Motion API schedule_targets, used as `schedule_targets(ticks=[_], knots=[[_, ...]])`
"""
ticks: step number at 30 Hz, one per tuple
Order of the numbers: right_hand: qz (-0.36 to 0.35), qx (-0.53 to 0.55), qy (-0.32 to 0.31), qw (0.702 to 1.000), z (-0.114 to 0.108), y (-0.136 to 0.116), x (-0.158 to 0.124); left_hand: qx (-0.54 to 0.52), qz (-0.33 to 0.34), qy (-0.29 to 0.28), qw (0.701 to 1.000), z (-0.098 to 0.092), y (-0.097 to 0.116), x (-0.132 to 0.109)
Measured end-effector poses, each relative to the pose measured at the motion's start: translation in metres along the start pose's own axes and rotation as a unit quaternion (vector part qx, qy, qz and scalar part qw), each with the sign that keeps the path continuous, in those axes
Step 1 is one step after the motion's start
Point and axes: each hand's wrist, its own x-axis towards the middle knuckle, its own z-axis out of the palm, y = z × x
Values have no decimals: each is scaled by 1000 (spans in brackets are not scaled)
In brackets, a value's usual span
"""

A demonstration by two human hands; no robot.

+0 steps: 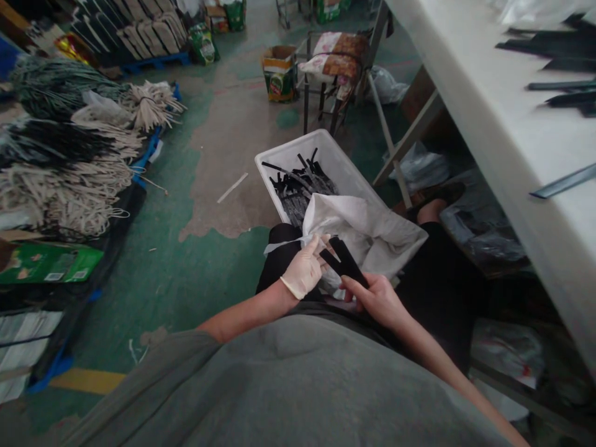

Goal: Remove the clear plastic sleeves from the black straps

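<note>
My left hand (306, 268), in a pale glove, is closed at my lap around a thin translucent strip (283, 246) that sticks out to the left. Flat black strips (347, 261) are pinched in my bare right hand (376, 298); their free ends fan apart and reach up beside the gloved fingers. Under both hands a white sack (349, 217) lies over my lap and the near end of a white bin (342, 152). Inside that bin is a pile of black and grey strips (298, 186).
A white table (493, 124) with black strips (554, 49) runs along the right. Bundled cords (60, 192) lie on pallets at the left. Beyond the bin stand a stool with a cushion (338, 56) and an open carton (279, 74). Plastic bags (484, 230) sit under the table.
</note>
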Motion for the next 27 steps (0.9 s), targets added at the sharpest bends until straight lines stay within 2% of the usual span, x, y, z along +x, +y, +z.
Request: schedule_targets(ticks=[7, 13, 15, 17, 19, 21, 25, 27], knots=[[-7, -60, 46, 997, -1, 1, 5, 43, 21, -31, 998, -4, -8, 1], [-9, -40, 18, 999, 1, -11, 17, 77, 8, -70, 995, -16, -33, 7], [-7, -29, 9, 1000, -6, -9, 15, 69, 28, -57, 996, -18, -28, 9], [1, -38, 18, 999, -19, -4, 8, 41, 54, -23, 997, -20, -14, 9], [6, -78, 41, 996, -30, 0, 1, 7, 65, 16, 998, -23, 1, 8], [0, -141, 62, 988, -34, -3, -1, -13, 59, 36, 997, -25, 6, 6], [-27, -205, 82, 975, -16, -25, 17, 9, 32, -9, 999, -22, -13, 1], [-27, -190, 57, 980, -10, -33, 23, 20, 43, -30, 998, -21, -15, 2]])
